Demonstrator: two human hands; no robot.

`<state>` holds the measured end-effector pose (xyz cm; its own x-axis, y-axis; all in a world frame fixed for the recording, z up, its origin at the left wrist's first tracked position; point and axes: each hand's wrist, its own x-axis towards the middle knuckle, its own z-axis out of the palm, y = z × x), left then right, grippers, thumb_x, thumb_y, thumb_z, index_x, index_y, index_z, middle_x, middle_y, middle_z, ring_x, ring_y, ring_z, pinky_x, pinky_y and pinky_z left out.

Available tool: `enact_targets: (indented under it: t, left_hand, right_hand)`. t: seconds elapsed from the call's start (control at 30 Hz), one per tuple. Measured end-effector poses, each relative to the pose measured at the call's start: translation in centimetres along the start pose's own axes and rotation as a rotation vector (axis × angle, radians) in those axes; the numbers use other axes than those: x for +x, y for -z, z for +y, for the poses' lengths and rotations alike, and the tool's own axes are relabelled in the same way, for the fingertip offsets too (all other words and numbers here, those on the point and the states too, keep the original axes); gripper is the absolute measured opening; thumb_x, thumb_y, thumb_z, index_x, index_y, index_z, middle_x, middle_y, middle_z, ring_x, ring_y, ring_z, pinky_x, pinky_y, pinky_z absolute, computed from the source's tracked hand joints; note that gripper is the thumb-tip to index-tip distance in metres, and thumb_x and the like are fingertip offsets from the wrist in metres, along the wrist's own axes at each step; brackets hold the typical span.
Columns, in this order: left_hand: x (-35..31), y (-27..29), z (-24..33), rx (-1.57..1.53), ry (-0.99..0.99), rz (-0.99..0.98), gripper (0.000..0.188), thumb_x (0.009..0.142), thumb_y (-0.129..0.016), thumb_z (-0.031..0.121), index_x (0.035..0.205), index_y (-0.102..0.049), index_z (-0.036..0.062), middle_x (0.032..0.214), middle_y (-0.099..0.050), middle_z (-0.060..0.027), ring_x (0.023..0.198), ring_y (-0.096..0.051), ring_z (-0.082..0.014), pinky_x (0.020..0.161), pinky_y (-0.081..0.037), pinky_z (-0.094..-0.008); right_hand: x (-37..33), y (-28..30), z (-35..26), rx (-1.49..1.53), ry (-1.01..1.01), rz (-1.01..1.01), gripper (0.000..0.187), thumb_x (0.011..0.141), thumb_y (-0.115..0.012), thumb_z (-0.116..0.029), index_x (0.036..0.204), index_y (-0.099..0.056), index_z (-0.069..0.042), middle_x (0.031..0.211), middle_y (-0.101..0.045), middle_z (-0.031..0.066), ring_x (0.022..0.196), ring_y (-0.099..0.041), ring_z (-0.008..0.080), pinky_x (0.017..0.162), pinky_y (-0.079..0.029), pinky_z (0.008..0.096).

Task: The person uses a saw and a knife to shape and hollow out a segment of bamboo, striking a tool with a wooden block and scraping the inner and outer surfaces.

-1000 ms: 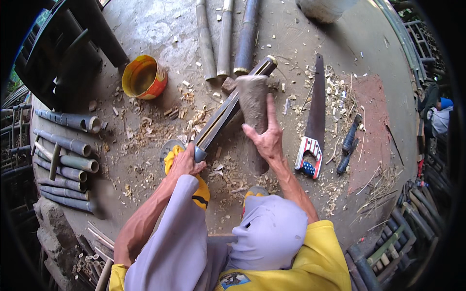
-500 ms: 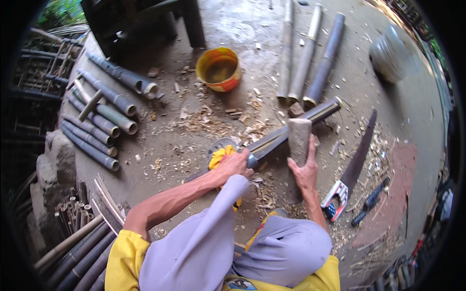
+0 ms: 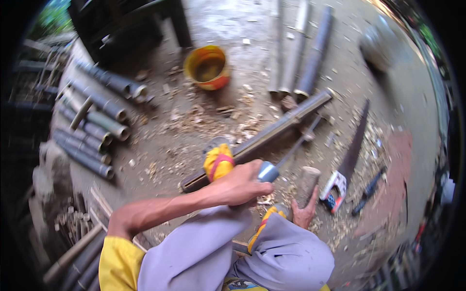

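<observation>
My left hand (image 3: 240,184) is closed round the handle of a long, thin-bladed chisel (image 3: 297,146) with a blue-grey collar. Its blade slants up and to the right, just off a split-open dark bamboo pole (image 3: 272,134). That pole lies diagonally on the ground, with my yellow-covered left foot (image 3: 217,165) pressing on its near end. My right hand (image 3: 305,213), low beside my right knee, grips a thick round wooden club (image 3: 307,186). Parts of its fingers are hidden behind the club.
A handsaw (image 3: 350,155) and a dark sheathed tool (image 3: 370,191) lie to the right. An orange-yellow bucket (image 3: 211,87) stands ahead. Bamboo lengths (image 3: 104,99) lie at left, with more poles (image 3: 313,53) at the far right. Wood chips (image 3: 196,121) litter the ground.
My left hand has lifted the chisel off the bamboo and turned it so its blade shows. My right hand has lowered the wooden club toward my knee. The view has shifted slightly.
</observation>
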<state>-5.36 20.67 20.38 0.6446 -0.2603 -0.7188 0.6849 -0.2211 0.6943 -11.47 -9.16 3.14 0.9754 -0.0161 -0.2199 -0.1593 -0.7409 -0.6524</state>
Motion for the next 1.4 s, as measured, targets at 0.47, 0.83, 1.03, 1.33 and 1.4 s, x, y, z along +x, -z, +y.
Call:
enact_targets:
  t: [0.47,0.83,1.03,1.33,1.4]
  left_hand:
    - [6.3,-4.8,-0.6,0.378,-0.634,0.058,0.070,0.078,-0.070,0.020,0.138,-0.035,0.0060,0.135,-0.038,-0.0161,0.124,-0.039,-0.0300,0.104,-0.031,-0.0430]
    - [0.0,10.0,-28.7,0.622,0.089,0.720,0.053,0.071,-0.055,0.010,0.123,-0.048,0.0038,0.113,-0.053,-0.0149,0.100,-0.054,-0.0280,0.089,-0.043,-0.0366]
    - [-0.9,8.4,-32.1,0.824,0.016,0.732,0.051,0.076,-0.059,0.028,0.121,-0.050,0.0049,0.105,-0.055,-0.0169,0.096,-0.054,-0.0333,0.085,-0.043,-0.0376]
    - [-9.9,13.2,-15.0,0.816,-0.136,0.822,0.056,0.057,-0.078,0.013,0.108,-0.058,0.0014,0.096,-0.056,-0.0128,0.088,-0.057,-0.0265,0.082,-0.046,-0.0347]
    - [-13.2,12.7,-9.9,0.859,-0.248,0.883,0.058,0.056,-0.075,0.005,0.111,-0.058,0.0025,0.097,-0.056,-0.0113,0.090,-0.056,-0.0256,0.084,-0.045,-0.0337]
  right_hand:
    - [2.7,5.5,-4.2,0.828,-0.198,0.283,0.041,0.080,-0.068,-0.021,0.108,-0.046,-0.001,0.072,-0.055,0.0048,0.059,-0.056,0.0114,0.051,-0.046,0.0265]
    - [0.8,19.0,29.4,-0.447,-0.896,0.591,0.048,0.080,-0.065,-0.031,0.110,-0.046,0.000,0.099,-0.062,0.0257,0.087,-0.060,0.0416,0.073,-0.047,0.0491]
    - [8.1,16.3,22.4,-0.589,-0.462,0.505,0.048,0.083,-0.063,-0.033,0.118,-0.051,-0.003,0.109,-0.057,0.0211,0.100,-0.055,0.0379,0.084,-0.045,0.0471]
    - [8.4,17.3,24.6,0.582,-0.709,0.663,0.026,0.075,-0.059,-0.022,0.082,-0.052,0.001,0.056,-0.049,0.0063,0.043,-0.051,0.0160,0.034,-0.040,0.0277]
    - [6.1,16.8,19.8,0.659,-0.603,0.734,0.026,0.079,-0.063,-0.023,0.090,-0.052,-0.003,0.057,-0.049,0.0042,0.043,-0.049,0.0126,0.034,-0.037,0.0259]
